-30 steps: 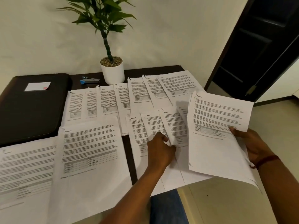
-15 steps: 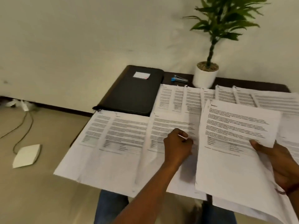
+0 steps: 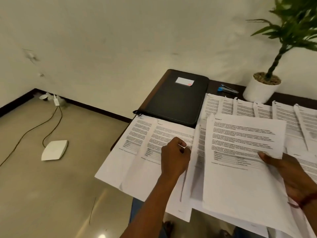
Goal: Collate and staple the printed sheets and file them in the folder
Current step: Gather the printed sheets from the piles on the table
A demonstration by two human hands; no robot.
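The right hand point(image 3: 291, 176) gripped a stack of white printed sheets point(image 3: 243, 162) by its right edge, raised over the tabletop's near edge. Just left, the left hand point(image 3: 175, 158) pinched the edge of an overhanging white printed page point(image 3: 154, 162). Beyond both hands lay the closed black zip folder point(image 3: 173, 98); open tan floor point(image 3: 51, 194) stretched leftward.

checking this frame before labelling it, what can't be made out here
- Head view: body text on the white printed sheets is too small and blurred to read.
- Right hand: fingers hidden under the held white paper stack.
- Green potted plant: top cut off by the frame edge.
- Black zip folder: closed, contents unseen.
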